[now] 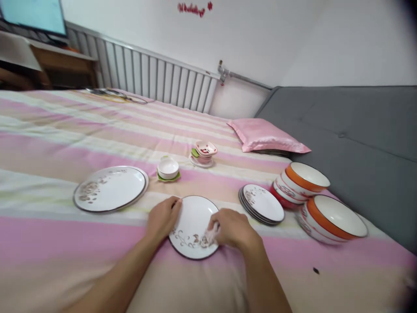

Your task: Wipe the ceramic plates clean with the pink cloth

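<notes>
A round white plate [193, 217] with a dark rim and brown flower pattern lies in front of me on the striped bedspread. My left hand [163, 217] grips its left edge, the thumb over the rim. In my closed right hand [233, 228] is a crumpled white tissue [212, 235], pressed against the flowers on the plate's right side. Just right of that hand sits a stack of similar small plates [263, 203]. On the left, a larger oval plate [112, 189] rests on another plate, mostly hidden beneath it.
Orange-rimmed bowls [337, 217] stand at the right, some stacked [302, 182]. Behind the plate are a small white bowl on a green leaf-shaped dish [168, 169] and a pile of little pink dishes [203, 153]. A pink pillow [267, 134] lies by the grey headboard [352, 117].
</notes>
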`<state>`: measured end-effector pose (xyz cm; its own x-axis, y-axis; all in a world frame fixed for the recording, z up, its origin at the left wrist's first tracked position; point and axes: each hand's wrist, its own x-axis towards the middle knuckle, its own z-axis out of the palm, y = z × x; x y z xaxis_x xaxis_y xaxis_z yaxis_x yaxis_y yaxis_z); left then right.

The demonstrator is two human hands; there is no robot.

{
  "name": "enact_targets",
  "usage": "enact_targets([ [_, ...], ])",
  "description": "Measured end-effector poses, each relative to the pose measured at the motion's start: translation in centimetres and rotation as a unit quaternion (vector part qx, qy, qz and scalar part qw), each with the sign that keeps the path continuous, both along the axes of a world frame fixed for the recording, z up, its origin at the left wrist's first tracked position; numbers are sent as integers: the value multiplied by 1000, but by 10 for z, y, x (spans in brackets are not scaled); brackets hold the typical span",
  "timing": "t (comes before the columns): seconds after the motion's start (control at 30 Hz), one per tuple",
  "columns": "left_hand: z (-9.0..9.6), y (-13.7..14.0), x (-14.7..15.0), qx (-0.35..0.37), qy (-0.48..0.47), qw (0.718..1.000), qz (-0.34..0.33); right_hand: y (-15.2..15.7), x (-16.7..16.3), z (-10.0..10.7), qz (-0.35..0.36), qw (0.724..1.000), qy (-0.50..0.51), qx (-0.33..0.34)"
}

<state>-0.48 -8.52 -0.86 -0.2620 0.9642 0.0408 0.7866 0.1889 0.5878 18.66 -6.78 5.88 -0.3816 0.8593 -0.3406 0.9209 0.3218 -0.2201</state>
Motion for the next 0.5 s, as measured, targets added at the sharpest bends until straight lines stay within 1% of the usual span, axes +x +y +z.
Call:
enact_targets([
  [0.07, 0, 3, 1, -14, 10, 1000, -1, 10, 4, -6, -52, 997, 16, 62],
  [0.13, 0, 6, 1, -26, 21, 999, -3, 19, 6, -16, -74, 991, 44, 104],
  [0.33, 0, 13, -2, -63, 40, 997, -7, 35, -5, -45, -7, 970, 172, 173],
  [0.43, 2, 14, -4, -61, 30, 998, -16, 37, -12, -50, 32, 955, 221, 194],
  [0.5, 6, 11, -3, -34, 16, 999, -21, 36, -16, -49, 64, 942, 260, 201],
])
